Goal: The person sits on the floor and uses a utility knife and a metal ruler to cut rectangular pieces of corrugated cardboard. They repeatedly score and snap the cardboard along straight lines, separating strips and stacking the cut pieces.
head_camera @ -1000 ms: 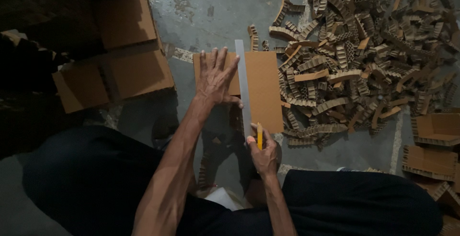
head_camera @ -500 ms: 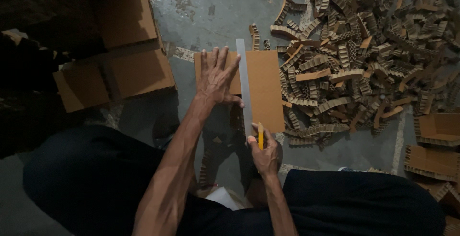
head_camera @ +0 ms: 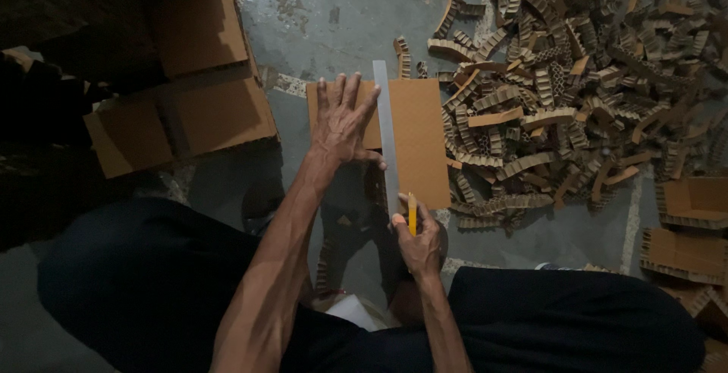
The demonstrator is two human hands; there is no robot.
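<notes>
i see my left hand spread flat, fingers wide, pressing down on a long grey ruler and the brown cardboard sheet under it, which lies on the concrete floor. my right hand is closed around a yellow cutter, its tip at the near end of the ruler, just off the sheet's near edge. judging by that, i'd say the cut along the ruler is at or near its finish, though i cannot tell from here whether the strip is fully parted. the sheet sits straight ahead of my right fingers and under my left palm; most of its width lies to the right of the ruler, uncut as far as i can see. beyond the fingers to the right, a big heap of cut honeycomb strips covers the floor, so plenty is done already. left of my left hand lie folded cardboard boxes.
</notes>
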